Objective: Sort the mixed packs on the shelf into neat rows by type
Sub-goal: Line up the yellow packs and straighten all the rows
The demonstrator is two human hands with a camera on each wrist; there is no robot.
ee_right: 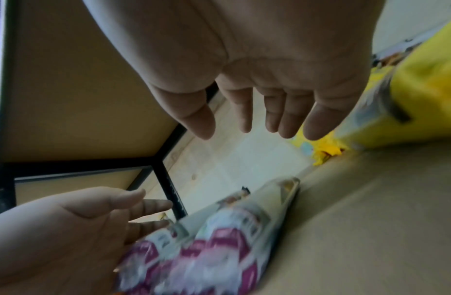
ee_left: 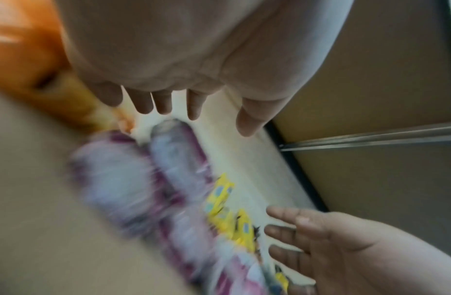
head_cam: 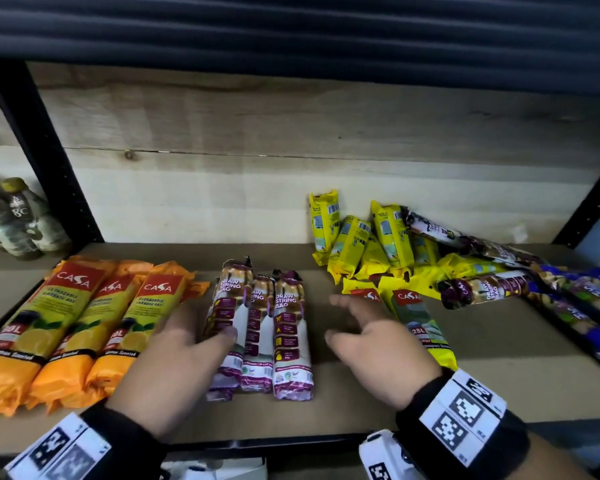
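Three purple-and-white draw string bag packs point(head_cam: 264, 330) lie side by side in the middle of the shelf. My left hand point(head_cam: 184, 355) is open, its fingers straight on the left flank of that row, between it and three orange Casa packs point(head_cam: 80, 323). My right hand point(head_cam: 368, 334) hovers open just right of the purple row, fingers spread, holding nothing. In the left wrist view my left hand point(ee_left: 184, 111) is over the blurred purple packs point(ee_left: 143, 179). In the right wrist view my right hand point(ee_right: 247, 119) is open above the shelf, a purple pack point(ee_right: 219, 239) below it.
A loose heap of yellow packs point(head_cam: 378, 244), another purple pack point(head_cam: 482, 289) and blue packs point(head_cam: 582, 296) fills the back right. Two yellow Casa packs point(head_cam: 420, 323) lie by my right hand. Bottles point(head_cam: 14, 220) stand beyond the black post point(head_cam: 45, 150) at the left.
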